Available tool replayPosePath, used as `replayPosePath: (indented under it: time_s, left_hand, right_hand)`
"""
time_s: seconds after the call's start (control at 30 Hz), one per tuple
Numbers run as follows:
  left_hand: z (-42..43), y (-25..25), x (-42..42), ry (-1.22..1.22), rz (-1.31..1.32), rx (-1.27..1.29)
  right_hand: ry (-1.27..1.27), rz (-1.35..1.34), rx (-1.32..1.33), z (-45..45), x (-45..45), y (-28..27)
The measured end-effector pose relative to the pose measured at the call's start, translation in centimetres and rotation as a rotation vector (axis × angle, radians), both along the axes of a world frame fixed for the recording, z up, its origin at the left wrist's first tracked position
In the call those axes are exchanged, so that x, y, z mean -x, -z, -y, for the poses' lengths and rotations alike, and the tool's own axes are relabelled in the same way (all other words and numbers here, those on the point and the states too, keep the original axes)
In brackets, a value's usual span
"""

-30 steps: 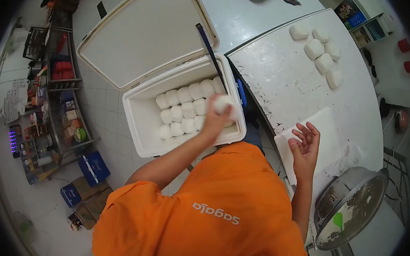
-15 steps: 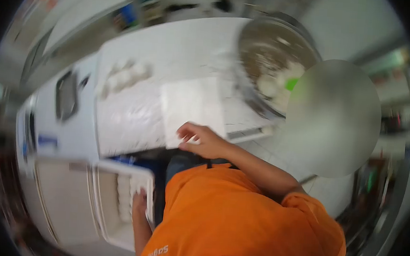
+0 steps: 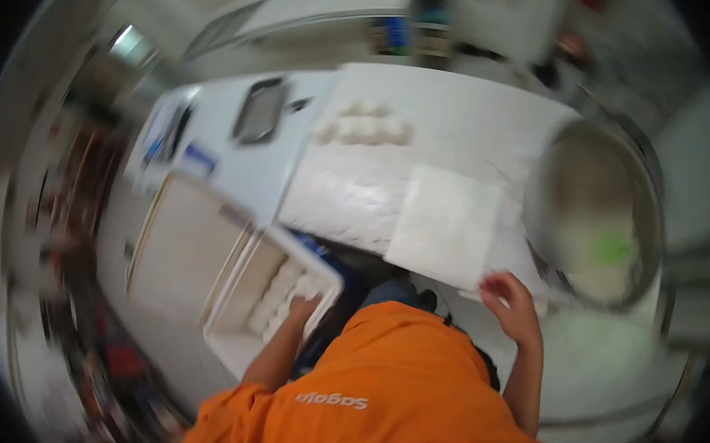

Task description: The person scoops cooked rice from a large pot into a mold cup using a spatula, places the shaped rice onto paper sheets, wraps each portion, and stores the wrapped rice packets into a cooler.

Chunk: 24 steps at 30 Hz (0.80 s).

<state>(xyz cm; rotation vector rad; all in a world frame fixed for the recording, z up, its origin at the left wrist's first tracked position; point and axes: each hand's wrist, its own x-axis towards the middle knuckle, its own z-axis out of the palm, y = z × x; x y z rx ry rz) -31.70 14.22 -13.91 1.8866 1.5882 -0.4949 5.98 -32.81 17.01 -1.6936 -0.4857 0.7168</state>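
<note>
My left hand (image 3: 304,307) reaches into a white cooler box (image 3: 227,346) at the lower centre-left, against the rows of rounded white pieces (image 3: 271,302) inside. Motion blur smears its fingers, so its hold on any piece is unclear. My right hand (image 3: 508,296) hovers by the front edge of the white table, just beside the lower right corner of a white sheet (image 3: 445,224). Its fingers are loosely bent and apart, with nothing visible in them. More white pieces (image 3: 365,130) form a group on the table, behind the sheet and to its left.
A large metal bowl (image 3: 541,210) with white contents and a bright green tool (image 3: 611,248) stands at the right. The cooler's raised lid (image 3: 188,247) leans out leftward. A metal tray (image 3: 260,112) lies on the table's left part, with a blue object (image 3: 199,158) nearby.
The view has swung and tilted strongly, with blur. A white piece clearly seen in my left hand a second ago is no longer distinct. My right hand stays empty near the sheet.
</note>
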Motion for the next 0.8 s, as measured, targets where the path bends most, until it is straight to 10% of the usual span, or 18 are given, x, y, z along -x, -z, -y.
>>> replayPosePath:
  time_s: [0.2,0.43,0.67,0.8]
  left_hand:
    - [3.8,-12.3,-4.7,-0.071,0.064,0.082]
    - [5.0,-22.3,-12.6,0.164,0.555,-0.535]
    - [15.5,-35.4,-25.8,0.318,1.104,-0.065]
    - [27.3,-41.5,-35.4,0.869,1.264,-0.131]
  right_hand:
    - [-0.013,-0.047,-0.008,3.0,-4.6,-4.9]
    - [0.208,0.224,0.121,7.1,-9.7,-9.0]
    - [0.207,0.691,0.595,17.0,-17.1,-12.1]
    - [0.094,0.893,0.939,22.8,-24.2,-9.8]
